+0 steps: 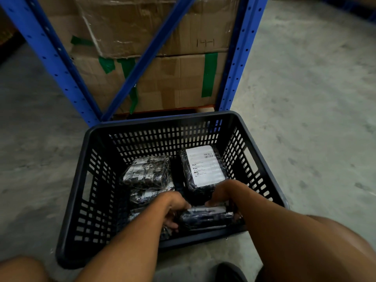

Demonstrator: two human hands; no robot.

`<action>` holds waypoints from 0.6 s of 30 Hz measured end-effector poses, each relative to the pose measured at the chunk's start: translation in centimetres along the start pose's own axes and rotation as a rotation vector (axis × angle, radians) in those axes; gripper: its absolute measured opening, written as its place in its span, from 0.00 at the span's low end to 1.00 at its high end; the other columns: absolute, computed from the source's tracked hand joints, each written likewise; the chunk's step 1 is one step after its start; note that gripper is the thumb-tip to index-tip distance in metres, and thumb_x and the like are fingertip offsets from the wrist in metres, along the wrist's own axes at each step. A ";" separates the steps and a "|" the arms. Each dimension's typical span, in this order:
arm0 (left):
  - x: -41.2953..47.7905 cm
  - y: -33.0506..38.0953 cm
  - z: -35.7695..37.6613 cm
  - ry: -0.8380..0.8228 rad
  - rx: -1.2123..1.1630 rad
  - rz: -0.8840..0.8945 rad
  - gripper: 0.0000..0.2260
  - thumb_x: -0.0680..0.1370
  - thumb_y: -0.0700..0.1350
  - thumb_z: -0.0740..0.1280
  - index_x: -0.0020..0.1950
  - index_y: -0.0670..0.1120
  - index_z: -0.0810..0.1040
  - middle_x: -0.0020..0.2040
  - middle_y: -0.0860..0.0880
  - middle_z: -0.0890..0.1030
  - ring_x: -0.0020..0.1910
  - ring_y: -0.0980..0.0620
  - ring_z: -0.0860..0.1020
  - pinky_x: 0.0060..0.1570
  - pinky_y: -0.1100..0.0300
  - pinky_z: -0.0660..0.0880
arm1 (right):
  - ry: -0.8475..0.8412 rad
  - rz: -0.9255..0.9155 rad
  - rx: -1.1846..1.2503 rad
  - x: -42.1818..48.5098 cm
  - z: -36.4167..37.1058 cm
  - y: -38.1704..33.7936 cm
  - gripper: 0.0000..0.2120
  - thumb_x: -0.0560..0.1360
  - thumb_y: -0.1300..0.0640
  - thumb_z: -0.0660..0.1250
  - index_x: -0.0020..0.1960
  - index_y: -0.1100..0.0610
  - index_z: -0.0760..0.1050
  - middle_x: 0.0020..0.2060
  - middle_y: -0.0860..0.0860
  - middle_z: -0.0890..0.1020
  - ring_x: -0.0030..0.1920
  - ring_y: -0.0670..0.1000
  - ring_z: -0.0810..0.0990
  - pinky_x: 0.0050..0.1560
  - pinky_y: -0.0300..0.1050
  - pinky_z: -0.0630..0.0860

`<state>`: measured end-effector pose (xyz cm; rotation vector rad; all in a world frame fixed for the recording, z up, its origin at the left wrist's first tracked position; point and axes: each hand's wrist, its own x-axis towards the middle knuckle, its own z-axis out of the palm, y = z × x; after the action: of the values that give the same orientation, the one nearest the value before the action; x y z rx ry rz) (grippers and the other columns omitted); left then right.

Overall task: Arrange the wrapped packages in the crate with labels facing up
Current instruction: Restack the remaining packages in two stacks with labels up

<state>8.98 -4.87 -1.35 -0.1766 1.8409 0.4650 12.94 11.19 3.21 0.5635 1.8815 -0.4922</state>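
Observation:
A dark slatted plastic crate (85,180) stands on the concrete floor in front of me. Inside, at the back right, a black wrapped package (205,167) lies flat with its white label up. At the back left lies another wrapped package (146,169), with more packages (150,194) under and in front of it. Both my hands hold one black wrapped package (205,217) low at the crate's near right. My left hand (173,206) grips its left end. My right hand (221,194) grips its right end and top. Its label side cannot be made out.
A blue metal rack (238,58) with a diagonal brace stands right behind the crate, filled with stacked cardboard boxes (175,78) taped in green. Bare concrete floor (315,119) lies on both sides. My knees and a dark shoe (230,271) are at the bottom edge.

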 end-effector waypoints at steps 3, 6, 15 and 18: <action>-0.2 0.0 -0.6 0.022 0.033 0.022 0.13 0.81 0.53 0.63 0.57 0.44 0.73 0.57 0.43 0.78 0.29 0.50 0.78 0.19 0.66 0.74 | -0.019 -0.046 -0.010 -1.0 -0.4 -0.3 0.25 0.82 0.48 0.59 0.72 0.63 0.67 0.66 0.57 0.76 0.54 0.56 0.80 0.34 0.42 0.79; -1.0 0.0 -1.3 -0.014 -0.039 0.037 0.19 0.79 0.62 0.61 0.56 0.47 0.72 0.57 0.44 0.79 0.30 0.52 0.75 0.23 0.66 0.72 | 0.000 -0.075 0.099 -1.3 -0.8 0.0 0.11 0.83 0.51 0.59 0.56 0.57 0.74 0.40 0.52 0.76 0.53 0.56 0.82 0.47 0.44 0.81; -5.4 0.0 -8.8 -0.102 -0.448 0.380 0.20 0.63 0.48 0.78 0.51 0.40 0.82 0.38 0.47 0.83 0.30 0.56 0.69 0.25 0.66 0.66 | 0.012 -0.222 0.771 -4.7 -7.2 1.8 0.37 0.70 0.24 0.55 0.51 0.59 0.74 0.41 0.55 0.77 0.40 0.52 0.76 0.36 0.42 0.75; -6.3 1.5 -9.8 0.228 -0.542 0.437 0.38 0.56 0.69 0.76 0.54 0.42 0.82 0.39 0.49 0.84 0.38 0.52 0.77 0.38 0.60 0.74 | 0.073 -0.352 0.973 -5.7 -9.2 1.2 0.35 0.68 0.27 0.63 0.54 0.59 0.73 0.39 0.54 0.77 0.35 0.50 0.73 0.35 0.42 0.72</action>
<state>1.80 -8.14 7.37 -0.1972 1.9386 1.2944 8.74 16.59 11.69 0.8701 1.7272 -1.6726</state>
